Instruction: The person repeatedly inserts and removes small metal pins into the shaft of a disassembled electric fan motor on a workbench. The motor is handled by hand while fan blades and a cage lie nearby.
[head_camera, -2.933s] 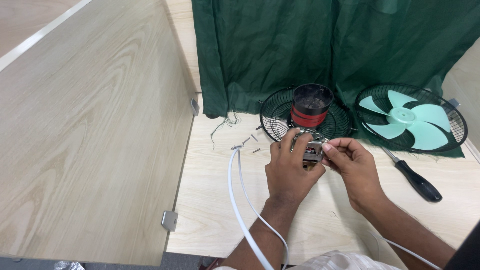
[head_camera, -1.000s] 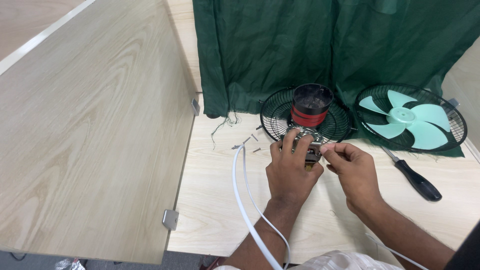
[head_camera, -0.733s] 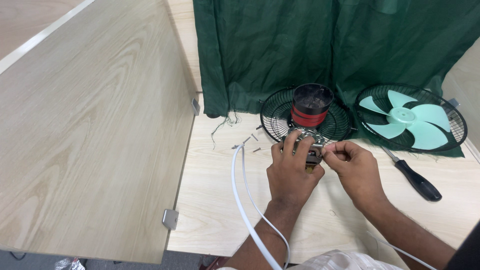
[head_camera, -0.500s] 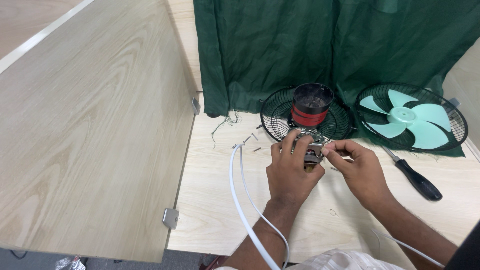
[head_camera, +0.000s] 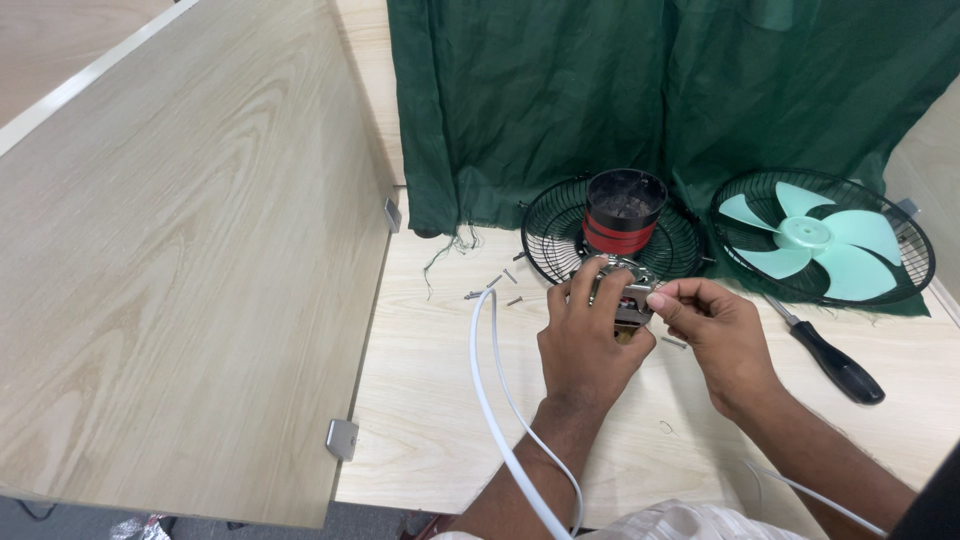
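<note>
My left hand (head_camera: 588, 345) grips a small metal fan motor part (head_camera: 628, 291) just in front of a black wire fan guard (head_camera: 553, 232). My right hand (head_camera: 716, 328) pinches the right side of that same part with thumb and forefinger. Most of the part is hidden behind my left fingers. A black and red cylindrical motor housing (head_camera: 623, 211) stands on the guard behind my hands. A white cable (head_camera: 490, 380) loops from near the part back toward my body.
A second black guard (head_camera: 910, 280) holding a mint-green fan blade (head_camera: 812, 235) lies at the right. A black-handled screwdriver (head_camera: 830, 355) rests on the wooden table (head_camera: 440, 400). Loose screws (head_camera: 497, 285) lie left of the guard. A wooden partition (head_camera: 190, 250) stands left; green cloth (head_camera: 620, 90) hangs behind.
Both hands stay on the metal part with only small finger shifts. The white cable's loop has moved slightly. Nothing else has moved.
</note>
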